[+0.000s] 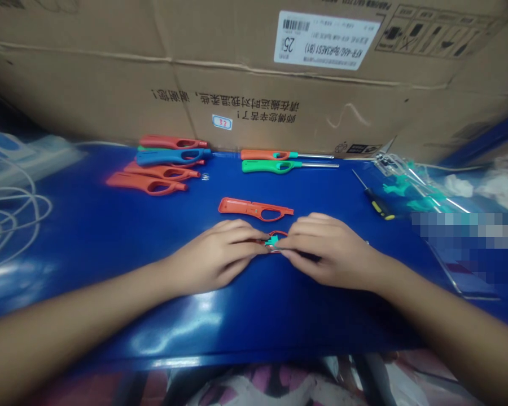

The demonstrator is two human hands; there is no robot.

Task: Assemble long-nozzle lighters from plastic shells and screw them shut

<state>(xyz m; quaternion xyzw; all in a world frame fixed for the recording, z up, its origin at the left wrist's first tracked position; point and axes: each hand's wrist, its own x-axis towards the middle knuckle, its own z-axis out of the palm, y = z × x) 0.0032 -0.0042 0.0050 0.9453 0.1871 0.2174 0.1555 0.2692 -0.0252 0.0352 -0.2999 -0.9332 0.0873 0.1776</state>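
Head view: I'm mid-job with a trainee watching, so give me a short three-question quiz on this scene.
1. True or false: the screwdriver lies on the blue table, apart from the right hand.
2. Multiple choice: what colour is the small part between the fingertips of the right hand and the left hand? A) black B) teal C) yellow
3. Fill in the colour: the green lighter with a silver rod lies nearer the hands than its ____ neighbour, which also has a silver rod.

Key: 1. True. 2. B. 3. Orange.
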